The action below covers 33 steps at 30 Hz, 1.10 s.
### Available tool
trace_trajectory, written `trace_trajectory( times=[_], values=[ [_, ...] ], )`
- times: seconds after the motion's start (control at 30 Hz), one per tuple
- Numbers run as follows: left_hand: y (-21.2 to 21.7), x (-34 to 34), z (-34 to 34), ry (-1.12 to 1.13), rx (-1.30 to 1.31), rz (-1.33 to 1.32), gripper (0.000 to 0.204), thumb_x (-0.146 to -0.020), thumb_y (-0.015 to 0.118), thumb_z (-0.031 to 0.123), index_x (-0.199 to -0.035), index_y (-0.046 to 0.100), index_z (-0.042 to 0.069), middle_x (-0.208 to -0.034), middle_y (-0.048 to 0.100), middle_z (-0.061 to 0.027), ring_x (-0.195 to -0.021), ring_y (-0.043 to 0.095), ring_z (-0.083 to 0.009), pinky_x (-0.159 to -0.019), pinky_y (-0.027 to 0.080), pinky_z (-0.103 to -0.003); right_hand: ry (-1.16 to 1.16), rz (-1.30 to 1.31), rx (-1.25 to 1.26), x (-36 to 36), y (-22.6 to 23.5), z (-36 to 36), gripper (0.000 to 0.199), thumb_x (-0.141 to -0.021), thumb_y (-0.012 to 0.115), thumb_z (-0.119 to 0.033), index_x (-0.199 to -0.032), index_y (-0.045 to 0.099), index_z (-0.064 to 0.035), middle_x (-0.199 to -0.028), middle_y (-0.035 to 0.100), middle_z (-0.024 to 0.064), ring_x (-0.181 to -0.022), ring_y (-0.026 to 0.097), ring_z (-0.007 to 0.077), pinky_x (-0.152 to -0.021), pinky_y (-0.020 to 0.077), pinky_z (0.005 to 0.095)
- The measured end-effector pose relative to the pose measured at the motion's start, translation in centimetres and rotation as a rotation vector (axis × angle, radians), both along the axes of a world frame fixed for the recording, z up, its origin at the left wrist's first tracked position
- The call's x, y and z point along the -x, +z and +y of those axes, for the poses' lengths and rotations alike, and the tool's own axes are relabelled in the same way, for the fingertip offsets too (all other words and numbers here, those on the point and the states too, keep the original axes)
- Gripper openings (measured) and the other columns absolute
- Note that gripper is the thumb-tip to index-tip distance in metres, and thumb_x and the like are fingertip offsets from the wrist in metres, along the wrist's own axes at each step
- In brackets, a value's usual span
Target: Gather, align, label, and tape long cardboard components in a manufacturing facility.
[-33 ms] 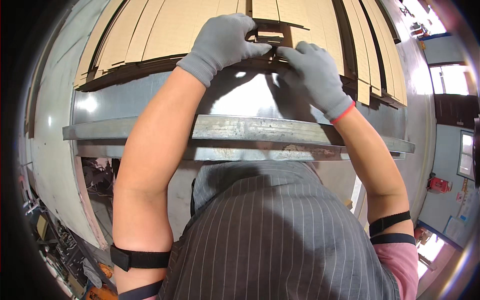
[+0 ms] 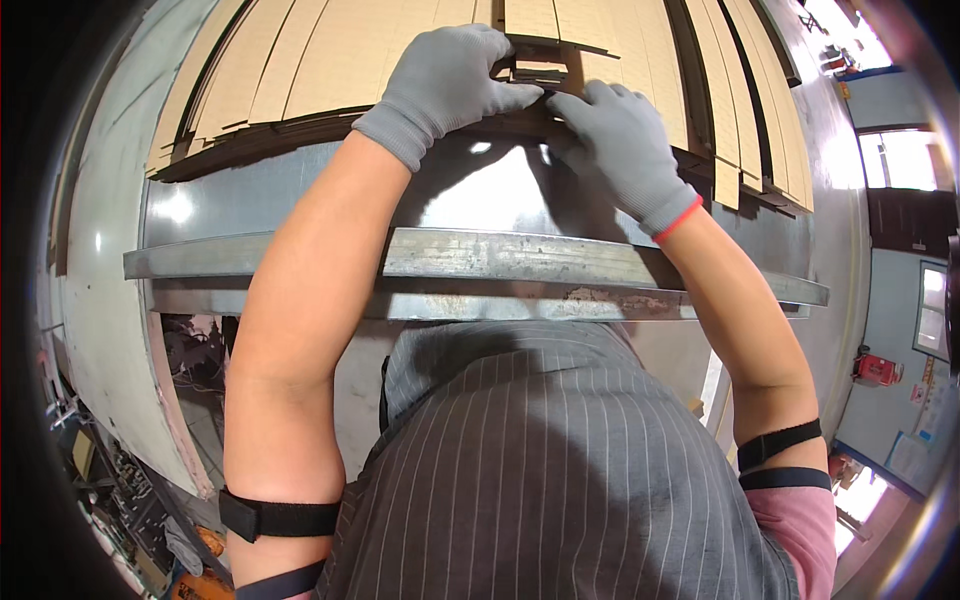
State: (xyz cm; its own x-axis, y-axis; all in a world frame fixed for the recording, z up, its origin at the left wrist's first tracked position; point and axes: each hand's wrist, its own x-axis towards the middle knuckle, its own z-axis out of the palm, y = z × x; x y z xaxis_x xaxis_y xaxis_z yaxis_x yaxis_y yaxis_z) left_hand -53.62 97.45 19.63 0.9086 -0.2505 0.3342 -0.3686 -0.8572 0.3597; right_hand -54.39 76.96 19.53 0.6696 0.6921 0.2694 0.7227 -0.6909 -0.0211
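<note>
My left hand [image 2: 447, 82], in a grey knit glove, bends over the near ends of tan flat strips [image 2: 350, 60] laid side by side. Its thumb stretches to the right below a small stack of strip ends [image 2: 538, 75], and its fingers curl at the stack's left side. My right hand [image 2: 622, 140], gloved in grey with a red cuff edge, is just right of the left thumb. Its fingers are bent together over the strips' near edge. What lies under its fingertips is hidden. The strips look like cardboard or thin board, with dark edges.
A shiny metal surface [image 2: 290, 195] lies under the strips. Along its near side runs a metal rail [image 2: 480, 255], between the strips and my striped apron [image 2: 530, 460]. A pale panel [image 2: 110, 250] stands left. At far right are a wall and a red box [image 2: 878, 370].
My right hand has shifted slightly up and to the left, its fingertips closer to the left thumb. The left hand stays nearly in place, and the strips look unchanged.
</note>
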Motion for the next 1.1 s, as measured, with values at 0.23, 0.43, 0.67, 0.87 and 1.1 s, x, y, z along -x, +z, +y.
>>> trace_trajectory(
  times=[0.23, 0.43, 0.67, 0.87, 1.1],
  values=[
    [0.2, -0.4, 0.3, -0.014, 0.157, 0.027, 0.046, -0.066, 0.074, 0.043, -0.089, 0.068, 0.004, -0.083, 0.066, -0.0157, -0.077, 0.064, -0.0292, -0.070, 0.051, -0.035, -0.118, -0.127, 0.234, -1.7, -2.0, 3.0, 0.024, -0.073, 0.069, -0.034, -0.089, 0.069, -0.0153, -0.096, 0.058, 0.0104, -0.098, 0.055, 0.0282, -0.098, 0.0318, 0.0467],
    [0.3, -0.3, 0.2, -0.045, 0.098, -0.117, 0.035, -0.067, 0.073, 0.037, -0.082, 0.069, 0.005, -0.076, 0.065, -0.0169, -0.072, 0.063, -0.0316, -0.067, 0.050, -0.039, -0.230, -0.028, 0.347, -1.8, -1.8, 3.8, 0.028, -0.075, 0.067, -0.041, -0.091, 0.071, -0.0186, -0.098, 0.059, 0.0127, -0.098, 0.056, 0.0298, -0.104, 0.0251, 0.0486],
    [0.8, -0.3, -0.1, -0.027, 0.129, -0.009, 0.038, -0.069, 0.071, 0.040, -0.083, 0.069, 0.004, -0.077, 0.065, -0.0181, -0.073, 0.063, -0.0321, -0.068, 0.050, -0.039, -0.225, 0.062, 0.288, -2.1, -1.7, 3.7, 0.032, -0.071, 0.071, -0.041, -0.086, 0.070, -0.0126, -0.090, 0.060, 0.0171, -0.088, 0.056, 0.0318, -0.088, 0.0376, 0.0483],
    [0.8, 0.0, 0.1, 0.002, 0.019, 0.065, 0.043, -0.068, 0.072, 0.043, -0.083, 0.067, 0.003, -0.080, 0.064, -0.0177, -0.078, 0.063, -0.0319, -0.072, 0.050, -0.038, -0.040, 0.168, 0.028, -2.0, -1.7, 0.5, 0.043, -0.068, 0.073, -0.025, -0.105, 0.061, -0.0059, -0.106, 0.053, 0.0188, -0.099, 0.051, 0.0385, -0.090, 0.0421, 0.0455],
    [1.8, 1.4, -2.6, 0.136, -0.319, 0.099, 0.059, -0.062, 0.075, 0.051, -0.092, 0.061, 0.001, -0.093, 0.058, -0.0125, -0.094, 0.057, -0.0260, -0.080, 0.048, -0.035, -0.044, 0.076, -0.106, -2.6, -2.2, -2.4, 0.055, -0.069, 0.075, -0.021, -0.116, 0.052, -0.0034, -0.107, 0.052, 0.0166, -0.103, 0.051, 0.0342, -0.090, 0.0434, 0.0414]
  ],
)
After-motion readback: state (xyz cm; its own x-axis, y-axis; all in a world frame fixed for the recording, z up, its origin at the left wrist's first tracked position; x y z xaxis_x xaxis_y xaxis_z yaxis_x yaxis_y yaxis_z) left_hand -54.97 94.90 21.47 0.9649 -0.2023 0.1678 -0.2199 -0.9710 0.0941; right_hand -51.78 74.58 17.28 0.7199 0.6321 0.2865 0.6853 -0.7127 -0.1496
